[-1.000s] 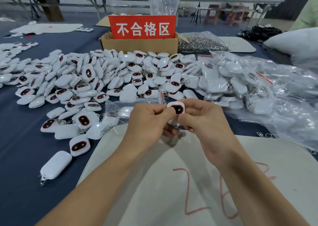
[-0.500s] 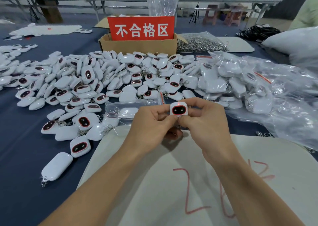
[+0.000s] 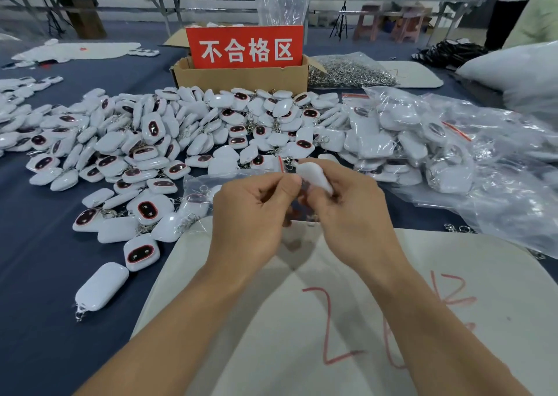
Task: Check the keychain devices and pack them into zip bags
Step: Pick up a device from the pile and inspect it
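At the frame's bottom lies a white pad (image 3: 377, 262) marked in red. Above it, at centre, a white keychain device (image 3: 314, 174) is clamped in the grip of the right hand (image 3: 347, 214), its end pinched by the left hand (image 3: 250, 214). Loose devices (image 3: 181, 130) are heaped beyond on the bench (image 3: 36, 259), before a cardboard box (image 3: 241, 77).

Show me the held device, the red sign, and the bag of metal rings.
held keychain device (image 3: 314, 174): head view, white back.
red sign (image 3: 244, 48): head view, its centre.
bag of metal rings (image 3: 350, 71): head view, its middle.
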### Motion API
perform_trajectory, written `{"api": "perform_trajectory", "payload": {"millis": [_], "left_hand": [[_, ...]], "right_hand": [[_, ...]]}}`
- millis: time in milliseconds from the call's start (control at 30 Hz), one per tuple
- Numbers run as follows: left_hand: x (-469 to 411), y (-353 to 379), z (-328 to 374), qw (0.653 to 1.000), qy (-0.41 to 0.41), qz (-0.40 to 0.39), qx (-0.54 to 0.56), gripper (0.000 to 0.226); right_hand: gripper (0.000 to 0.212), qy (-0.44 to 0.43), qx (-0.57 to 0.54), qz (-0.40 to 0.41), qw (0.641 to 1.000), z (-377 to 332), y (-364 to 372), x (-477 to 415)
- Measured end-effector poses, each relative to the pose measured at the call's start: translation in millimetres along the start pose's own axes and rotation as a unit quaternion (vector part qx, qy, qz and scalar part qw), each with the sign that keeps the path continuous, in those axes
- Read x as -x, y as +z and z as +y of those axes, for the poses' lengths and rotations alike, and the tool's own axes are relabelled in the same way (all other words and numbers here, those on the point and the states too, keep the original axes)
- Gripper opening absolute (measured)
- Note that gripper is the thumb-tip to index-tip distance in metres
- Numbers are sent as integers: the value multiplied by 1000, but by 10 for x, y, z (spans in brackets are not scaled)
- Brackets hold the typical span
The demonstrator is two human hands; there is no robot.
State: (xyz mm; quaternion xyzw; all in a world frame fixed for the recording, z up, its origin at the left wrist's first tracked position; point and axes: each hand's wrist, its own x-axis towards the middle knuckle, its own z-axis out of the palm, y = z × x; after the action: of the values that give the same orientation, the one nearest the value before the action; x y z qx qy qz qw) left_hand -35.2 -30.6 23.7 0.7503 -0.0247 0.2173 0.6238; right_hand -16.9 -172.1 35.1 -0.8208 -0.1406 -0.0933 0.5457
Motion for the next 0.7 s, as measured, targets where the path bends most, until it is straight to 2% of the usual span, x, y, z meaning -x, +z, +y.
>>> {"api": "perform_trajectory", "payload": {"millis": [33,100,167,300,533,600,700], "left_hand": [[-8,-12,-6,1000,3,15,-20,13],[-35,-36,-12,998,7,30,-58,26],[-42,-37,6,996,25,12,-79,33],[-12,15,39,996,47,-23,-68,31],[-44,-5,-25,997,71,-4,-43,30],[-79,-88,-55,986,101,51,-125,20],[-162,-278,-75,928,152,141,-309,23]], "right_hand": [[21,14,-43,-14,999,0,-16,-23],[21,37,-127,-34,991,-6,-41,-47],[16,60,-175,-38,982,-10,-44,-54],[4,103,-206,-20,973,16,-67,-62],[14,129,-232,-41,963,40,-107,-94],[17,146,-242,-9,959,42,-116,-111],[22,184,-250,56,949,81,-164,-161]]}}
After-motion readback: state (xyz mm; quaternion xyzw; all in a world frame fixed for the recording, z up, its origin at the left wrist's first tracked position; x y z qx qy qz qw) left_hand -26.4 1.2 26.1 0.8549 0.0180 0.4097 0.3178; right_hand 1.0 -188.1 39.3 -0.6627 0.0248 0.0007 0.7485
